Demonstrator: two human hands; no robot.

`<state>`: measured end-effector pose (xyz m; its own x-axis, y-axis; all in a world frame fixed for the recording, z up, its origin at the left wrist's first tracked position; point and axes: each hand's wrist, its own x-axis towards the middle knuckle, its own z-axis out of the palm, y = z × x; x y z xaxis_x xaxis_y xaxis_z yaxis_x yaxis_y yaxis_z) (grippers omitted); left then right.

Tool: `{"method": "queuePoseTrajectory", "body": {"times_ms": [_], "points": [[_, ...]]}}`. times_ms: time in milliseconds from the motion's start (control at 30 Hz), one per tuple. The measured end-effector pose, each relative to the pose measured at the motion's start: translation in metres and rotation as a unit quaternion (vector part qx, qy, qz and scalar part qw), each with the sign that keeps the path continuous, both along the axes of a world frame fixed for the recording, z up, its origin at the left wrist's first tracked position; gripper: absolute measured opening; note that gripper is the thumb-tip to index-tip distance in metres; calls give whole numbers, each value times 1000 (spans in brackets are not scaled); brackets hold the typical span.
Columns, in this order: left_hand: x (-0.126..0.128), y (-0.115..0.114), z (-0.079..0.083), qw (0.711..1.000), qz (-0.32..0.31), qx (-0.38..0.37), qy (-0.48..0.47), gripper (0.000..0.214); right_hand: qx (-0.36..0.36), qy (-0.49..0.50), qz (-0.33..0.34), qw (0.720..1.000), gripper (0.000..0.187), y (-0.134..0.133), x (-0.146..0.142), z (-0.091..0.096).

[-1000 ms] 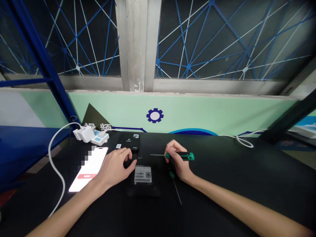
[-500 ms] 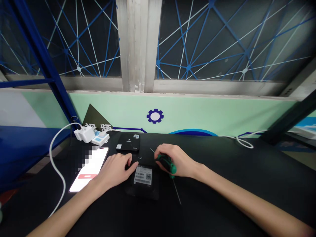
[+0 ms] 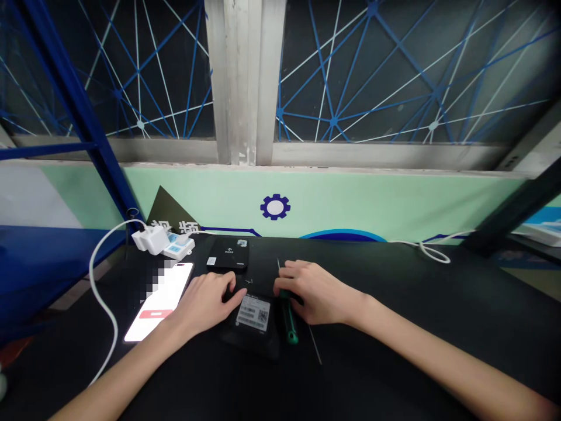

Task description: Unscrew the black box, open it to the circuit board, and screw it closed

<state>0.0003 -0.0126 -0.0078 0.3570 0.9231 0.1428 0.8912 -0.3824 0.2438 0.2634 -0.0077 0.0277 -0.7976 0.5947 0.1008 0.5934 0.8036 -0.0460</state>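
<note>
A screwdriver with a green and black handle (image 3: pixel 289 323) lies under the curled fingers of my right hand (image 3: pixel 318 292), which grips its front part. Its thin shaft points away from me. Beneath the same hand emerges a second thin metal shaft (image 3: pixel 315 346); the rest of it is hidden. My left hand (image 3: pixel 208 301) rests on the table, fingers loosely bent and thumb apart, the thumb at the upper left corner of a dark box (image 3: pixel 254 340) with a white printed label (image 3: pixel 253 313). Just beyond the thumb are small screws (image 3: pixel 249 282).
A black set-top box (image 3: pixel 228 254) lies behind my left hand. Left of it are a lit phone (image 3: pixel 162 304), a power strip (image 3: pixel 179 247) and a white charger (image 3: pixel 151 240) with a looping cable (image 3: pixel 94 280). Another white cable (image 3: pixel 432 252) runs along the wall.
My right hand has lowered the screwdriver; its handle has swung toward me and its shaft points more directly away. The labelled box has shifted slightly. My left hand stays in place.
</note>
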Motion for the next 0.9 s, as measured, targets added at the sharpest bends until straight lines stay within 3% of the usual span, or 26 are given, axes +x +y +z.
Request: {"method": "queuePoseTrajectory", "body": {"times_ms": [467, 633, 733, 900], "points": [[-4, 0, 3, 999, -38, -11, -4, 31, -33, 5, -6, 999, 32, 6, 7, 2], [-7, 2, 5, 998, -55, -21, -19, 28, -34, 20, -27, 999, 24, 6, 7, 8], [-8, 3, 6, 996, -73, -29, -37, 28, -33, 36, -79, 996, 21, 7, 8, 10], [-5, 3, 3, 993, -93, -23, -65, 30, -48, 16, -221, 974, 26, 10, 10, 5]]}}
